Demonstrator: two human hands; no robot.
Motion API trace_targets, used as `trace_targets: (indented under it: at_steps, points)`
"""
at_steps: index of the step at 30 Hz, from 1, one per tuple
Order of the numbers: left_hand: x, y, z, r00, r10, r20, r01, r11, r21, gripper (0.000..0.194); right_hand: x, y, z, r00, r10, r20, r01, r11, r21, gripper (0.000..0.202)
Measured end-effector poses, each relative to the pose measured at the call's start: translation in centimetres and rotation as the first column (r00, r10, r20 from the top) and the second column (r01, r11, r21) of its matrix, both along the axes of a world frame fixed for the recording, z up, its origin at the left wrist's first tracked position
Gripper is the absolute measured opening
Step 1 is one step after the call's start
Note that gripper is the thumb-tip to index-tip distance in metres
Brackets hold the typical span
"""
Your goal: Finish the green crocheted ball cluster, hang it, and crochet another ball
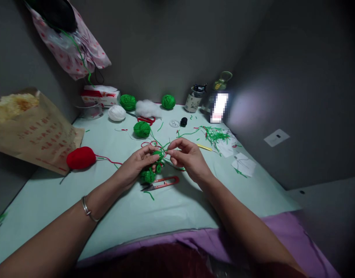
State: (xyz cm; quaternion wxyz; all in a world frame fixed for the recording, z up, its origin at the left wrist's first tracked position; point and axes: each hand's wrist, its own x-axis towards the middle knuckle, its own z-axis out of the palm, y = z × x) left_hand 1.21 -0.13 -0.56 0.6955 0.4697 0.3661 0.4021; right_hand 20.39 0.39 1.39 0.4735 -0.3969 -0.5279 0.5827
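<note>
A green crocheted piece [148,175] hangs from my left hand [145,157], whose thumb and fingers are closed on its upper part. Opposite it, my right hand [186,156] pinches green yarn [165,148] between thumb and forefinger, close to the left fingertips. Loops of red yarn [148,143] lie just behind the left fingers. Below the hands are orange-handled thread snips [162,183], lying flat on the table with a short green yarn scrap [150,195] beside them. Some of the crocheted piece is hidden by my left fingers.
Left stand a paper food bag [41,135] and a red yarn ball [81,157]. Behind are green yarn balls [141,129], white yarn [116,113], stuffing [146,108] and red-handled scissors [146,120]. To the right lie a yellow crochet hook [204,147] and green yarn scraps [216,134].
</note>
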Motion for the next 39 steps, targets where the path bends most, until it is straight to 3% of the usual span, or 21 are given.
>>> trace_targets:
  at_steps: [2,6,9,12,15,20,25,30,39]
  points:
    - [-0.1,0.2,-0.1,0.999,0.001,-0.032,0.001,0.999,0.041,0.028,0.2,-0.2,0.3,0.997,0.041,0.064,-0.041,0.999,-0.015,0.019]
    - [-0.7,0.8,0.0,0.992,0.117,-0.056,-0.112,0.991,0.076,0.027,0.8,-0.3,0.6,0.993,0.042,0.113,-0.041,0.999,-0.017,0.015]
    - [-1.0,0.9,0.3,0.995,0.090,-0.049,-0.087,0.994,0.064,0.027,1.0,-0.2,0.7,0.995,0.005,0.104,-0.003,1.000,-0.015,0.017]
    - [-0.8,0.7,0.3,0.999,0.032,-0.007,-0.031,0.999,0.015,0.027,1.0,-0.1,0.8,0.997,-0.064,0.050,0.062,0.997,0.041,0.030]
    - [-0.8,0.5,0.3,0.998,0.048,0.037,-0.047,0.998,-0.028,0.029,1.1,0.0,0.7,0.991,-0.133,-0.025,0.135,0.987,0.091,0.047]
    - [-1.1,0.7,0.3,0.993,0.091,0.071,-0.086,0.994,-0.069,0.030,1.2,0.3,0.6,0.984,-0.176,-0.041,0.179,0.978,0.106,0.019]
    - [-1.5,1.0,0.4,0.989,0.121,0.080,-0.115,0.990,-0.077,0.027,1.4,0.5,0.7,0.971,-0.221,-0.097,0.224,0.974,0.030,0.020]
    - [-1.5,1.0,0.4,0.988,0.113,0.110,-0.104,0.991,-0.083,0.025,1.5,0.4,0.7,0.985,-0.151,-0.085,0.150,0.989,-0.018,0.026]
    - [-1.3,0.9,0.3,0.990,0.058,0.130,-0.048,0.996,-0.076,0.027,0.1,-0.9,0.4,0.971,-0.019,0.237,-0.013,0.991,0.134,0.020]
